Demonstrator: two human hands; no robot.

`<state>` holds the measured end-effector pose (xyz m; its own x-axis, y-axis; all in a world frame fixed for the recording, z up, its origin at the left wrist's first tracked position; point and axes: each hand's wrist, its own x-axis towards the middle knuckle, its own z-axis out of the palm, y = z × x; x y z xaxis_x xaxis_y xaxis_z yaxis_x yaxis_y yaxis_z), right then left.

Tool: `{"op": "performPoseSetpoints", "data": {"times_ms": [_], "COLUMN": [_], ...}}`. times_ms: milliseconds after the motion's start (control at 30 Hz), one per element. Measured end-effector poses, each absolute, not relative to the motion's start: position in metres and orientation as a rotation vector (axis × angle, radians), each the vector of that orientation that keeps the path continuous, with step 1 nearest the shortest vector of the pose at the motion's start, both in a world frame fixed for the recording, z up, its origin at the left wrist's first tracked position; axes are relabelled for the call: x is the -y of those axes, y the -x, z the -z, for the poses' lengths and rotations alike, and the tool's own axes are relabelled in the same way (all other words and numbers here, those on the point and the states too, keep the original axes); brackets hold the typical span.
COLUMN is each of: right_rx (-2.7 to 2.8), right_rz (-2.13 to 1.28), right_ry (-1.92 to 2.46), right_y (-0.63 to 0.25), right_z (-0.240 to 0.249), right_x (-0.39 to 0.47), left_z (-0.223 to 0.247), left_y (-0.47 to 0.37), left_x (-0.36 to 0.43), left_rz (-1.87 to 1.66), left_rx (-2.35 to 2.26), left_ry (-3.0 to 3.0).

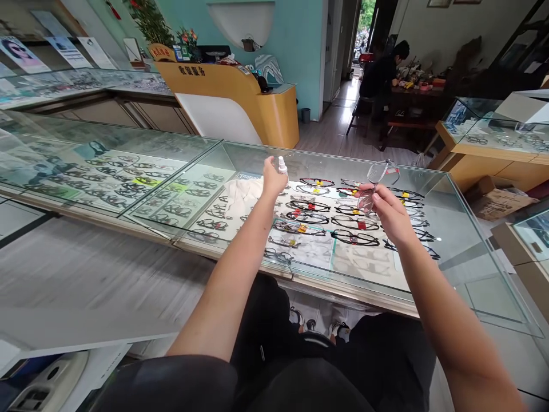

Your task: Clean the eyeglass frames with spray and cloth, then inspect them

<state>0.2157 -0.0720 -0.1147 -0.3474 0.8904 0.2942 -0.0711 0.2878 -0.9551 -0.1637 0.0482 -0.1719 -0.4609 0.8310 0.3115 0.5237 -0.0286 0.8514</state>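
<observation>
Our dark-clothed lap (pixel 309 372) fills the bottom of the view, closest to us, with our shoes (pixel 319 328) showing on the floor beneath. Beyond it stretches the long glass bench (pixel 454 240), a display case whose clear top covers rows of spectacle frames (pixel 326 220) lying on a pale lining, several carrying small red or yellow tags. To the left a second glass case (pixel 86 166) joins it, also filled with frames. Farther back stands a curved orange reception desk (pixel 240 91), and at the far right a person in dark clothes (pixel 381 71) sits at a cluttered table.

On the bench lining, just beside our left hand, lies a crumpled white cloth (pixel 242 191).

Our right hand (pixel 388 212) is raised above the glass, its fingers closed in a pinch on a pair of clear-lensed glasses (pixel 380 180), which hang tilted in the air over the tagged frames, one lens up and one lens down near the fingertips.

Our left hand (pixel 273 180) reaches forward over the bench, fingers wrapped shut around a small white spray bottle (pixel 282 165), held upright with its nozzle poking out above the fist. The two hands are well apart.
</observation>
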Motion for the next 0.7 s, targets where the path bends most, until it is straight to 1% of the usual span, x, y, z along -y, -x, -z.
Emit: {"op": "performPoseSetpoints", "data": {"times_ms": [100,200,267,333,367,467,700], "right_rx": [1.597,1.607,1.612,1.62,1.626,1.64,1.623], "right_rz": [-1.221,-1.199,-1.194,-1.184,-1.176,-1.163,-1.171], "right_ry": [0.771,0.775,0.774,0.776,0.779,0.784,0.783], "right_y": [-0.217,-0.218,-0.217,-0.217,-0.217,-0.216,-0.218], "right_z": [0.116,0.115,0.113,0.112,0.112,0.113,0.116], "right_x": [0.072,0.072,0.073,0.074,0.074,0.075,0.072], "left_z": [0.149,0.131,0.125,0.124,0.125,0.129,0.129], "left_y": [0.183,0.227,0.263,0.296,0.309,0.331,0.33], "left_x": [-0.03,0.001,0.024,0.044,0.052,0.068,0.078], "left_rz": [-1.509,-1.496,-1.404,-1.168,-1.024,-0.853,-0.828], "left_rx": [-2.103,-2.243,-2.442,-2.574,-2.554,-2.407,-2.263], "left_ry": [-1.408,-1.445,-1.455,-1.376,-1.353,-1.401,-1.563]}}
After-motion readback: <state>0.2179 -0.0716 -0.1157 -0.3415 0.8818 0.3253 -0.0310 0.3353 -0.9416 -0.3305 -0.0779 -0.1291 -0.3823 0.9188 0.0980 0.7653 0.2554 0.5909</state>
